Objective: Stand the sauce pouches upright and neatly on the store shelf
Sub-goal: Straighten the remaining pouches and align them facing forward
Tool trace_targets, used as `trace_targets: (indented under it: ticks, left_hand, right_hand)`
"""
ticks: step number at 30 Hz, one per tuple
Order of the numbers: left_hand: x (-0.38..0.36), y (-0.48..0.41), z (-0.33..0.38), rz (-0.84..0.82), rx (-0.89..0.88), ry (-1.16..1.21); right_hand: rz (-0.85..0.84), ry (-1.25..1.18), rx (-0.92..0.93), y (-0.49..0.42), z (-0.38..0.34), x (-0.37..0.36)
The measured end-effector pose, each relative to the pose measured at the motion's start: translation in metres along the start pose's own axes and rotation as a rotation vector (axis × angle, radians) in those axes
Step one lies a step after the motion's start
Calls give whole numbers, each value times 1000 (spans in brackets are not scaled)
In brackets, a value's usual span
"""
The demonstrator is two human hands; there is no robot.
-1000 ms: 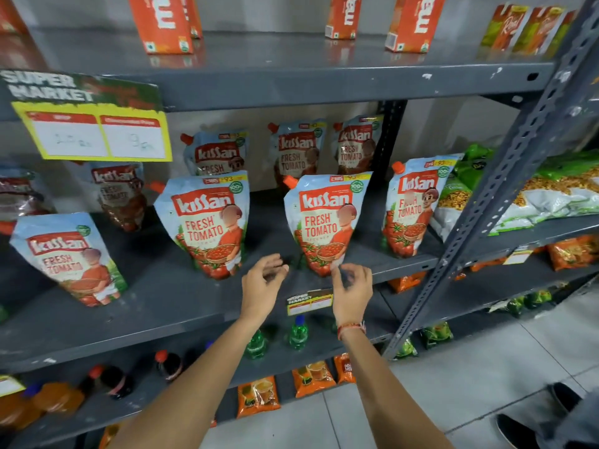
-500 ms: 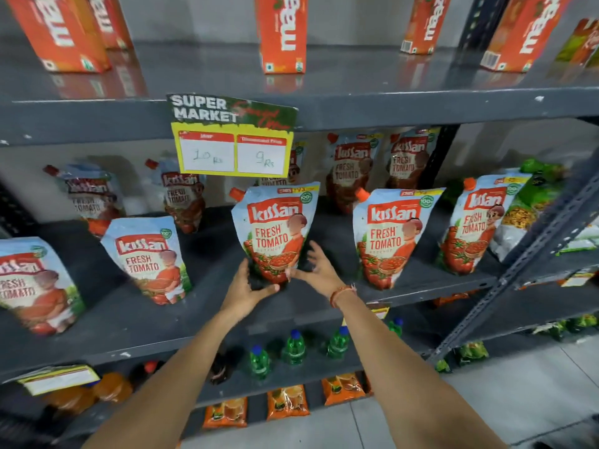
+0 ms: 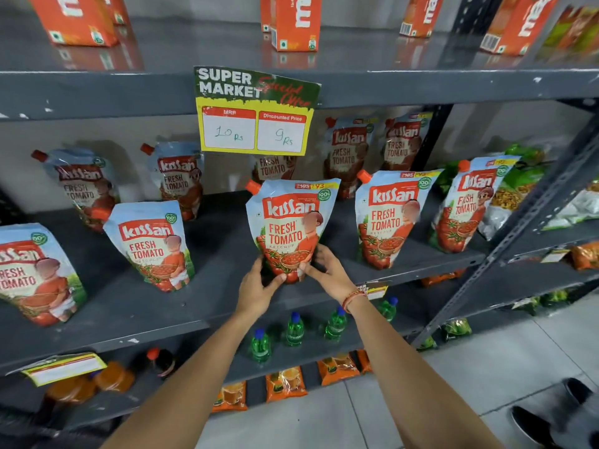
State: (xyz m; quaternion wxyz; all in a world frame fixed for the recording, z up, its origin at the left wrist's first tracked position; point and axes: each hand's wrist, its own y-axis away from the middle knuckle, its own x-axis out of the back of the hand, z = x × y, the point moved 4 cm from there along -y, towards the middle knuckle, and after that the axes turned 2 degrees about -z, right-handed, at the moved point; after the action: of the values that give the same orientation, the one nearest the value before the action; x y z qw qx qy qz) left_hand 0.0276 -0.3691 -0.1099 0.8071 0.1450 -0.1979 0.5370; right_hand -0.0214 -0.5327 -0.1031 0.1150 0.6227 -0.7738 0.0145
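On the middle shelf (image 3: pixel 227 306), upright centre pouch (image 3: pixel 291 228) gripped at its base by left hand (image 3: pixel 256 290) and right hand (image 3: pixel 327 273), neighbouring pouches apart either side.

We have closed both hands, left (image 3: pixel 256 288) and right (image 3: pixel 327 273), round the base of the blue-and-red plastic ketchup pouch (image 3: pixel 291 225), which was untouched a second ago.

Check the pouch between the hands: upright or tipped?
Upright. The ketchup pouch stands on its base on the shelf, spout up, left hand and right hand gripping its bottom corners.
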Motion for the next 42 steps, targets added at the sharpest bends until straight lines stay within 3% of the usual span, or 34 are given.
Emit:
trace_targets:
  ticks: [11,13,16,18,20,24,26,28,30,34,42]
  left_hand:
    - [-9,3,1,26,-20,-86]
    - [-6,5,3,0,-24,-59]
    - [2,14,9,2,-41,52]
    - [25,25,3,77,-45,134]
    - [54,38,-7,184,-42,185]
    - [133,65,-44,491,55,169]
    - [166,68,-63,568,87,138]
    - [191,58,-83,504,111,124]
    - [204,43,-98,339,117,79]
    - [202,20,-103,66,52,27]
    - [194,23,-106,135,57,11]
  right_hand:
    - [88,70,40,14,11,3]
    - [189,67,61,20,11,-3]
    - [494,-12,128,38,14,-14]
    - [673,-9,208,53,14,-38]
    - [713,62,263,65,9,-69]
    - [423,245,285,51,-11,-135]
    - [268,270,231,34,-22,-159]
    - [141,201,149,17,-33,-182]
    - [31,136,80,0,-43,-200]
    - [-74,69,40,-23,-53,-220]
    - [-97,89,82,-29,-48,-217]
